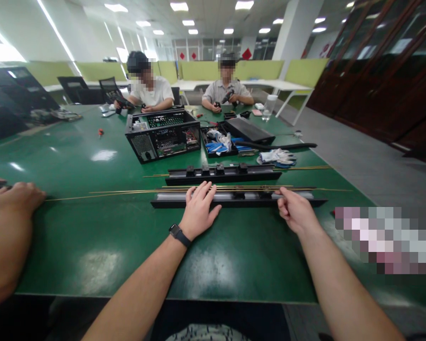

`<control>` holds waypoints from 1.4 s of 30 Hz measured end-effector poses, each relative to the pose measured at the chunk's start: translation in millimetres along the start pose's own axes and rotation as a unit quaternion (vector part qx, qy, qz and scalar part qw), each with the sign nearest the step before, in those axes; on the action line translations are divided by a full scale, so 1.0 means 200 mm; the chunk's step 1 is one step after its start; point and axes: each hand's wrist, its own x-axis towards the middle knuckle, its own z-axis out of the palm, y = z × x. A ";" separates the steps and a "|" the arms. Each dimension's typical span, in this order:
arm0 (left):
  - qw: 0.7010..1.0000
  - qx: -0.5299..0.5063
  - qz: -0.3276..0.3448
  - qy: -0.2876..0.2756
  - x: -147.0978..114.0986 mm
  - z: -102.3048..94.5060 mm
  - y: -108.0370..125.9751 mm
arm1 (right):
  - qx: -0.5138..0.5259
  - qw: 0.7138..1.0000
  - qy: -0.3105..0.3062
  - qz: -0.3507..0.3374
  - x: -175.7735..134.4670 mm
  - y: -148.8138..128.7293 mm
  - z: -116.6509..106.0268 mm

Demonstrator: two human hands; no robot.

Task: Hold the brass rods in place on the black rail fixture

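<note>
A long black channel-shaped strip (pixel 241 203) with a pale inner surface lies across the green table in front of me. Thin brass-coloured rods (pixel 234 188) run along its far side and stick out past both ends. My left hand (pixel 200 208), wearing a dark wristwatch, rests palm down over the strip with fingers outstretched across the rods. Near the strip's right part is my right hand (pixel 295 208), its fingers curled and its index fingertip at the rods. Whether it pinches a rod cannot be made out. Behind lies a second black strip (pixel 223 177) with several small black blocks on it.
An open black computer case (pixel 163 135) stands beyond the strips, beside a black tray with blue-and-white gloves (pixel 218 142). More gloves (pixel 277 157) lie to the right. Another person's hand (pixel 19 199) is at the far left. Two people (pixel 152 90) sit across the table (pixel 92 246).
</note>
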 end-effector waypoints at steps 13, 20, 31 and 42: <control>1.000 0.003 0.000 -0.003 0.00 0.00 0.00 | 0.000 1.000 0.006 -0.004 0.00 0.01 0.00; 1.000 0.001 -0.001 -0.007 0.00 0.00 -0.01 | 0.001 1.000 0.008 0.000 0.01 0.01 0.00; 1.000 0.005 0.002 0.000 0.00 0.01 -0.01 | 0.002 1.000 0.007 0.002 0.01 0.01 0.00; 1.000 0.011 0.005 0.002 0.00 0.00 -0.01 | -0.001 1.000 0.011 0.005 0.01 0.00 0.00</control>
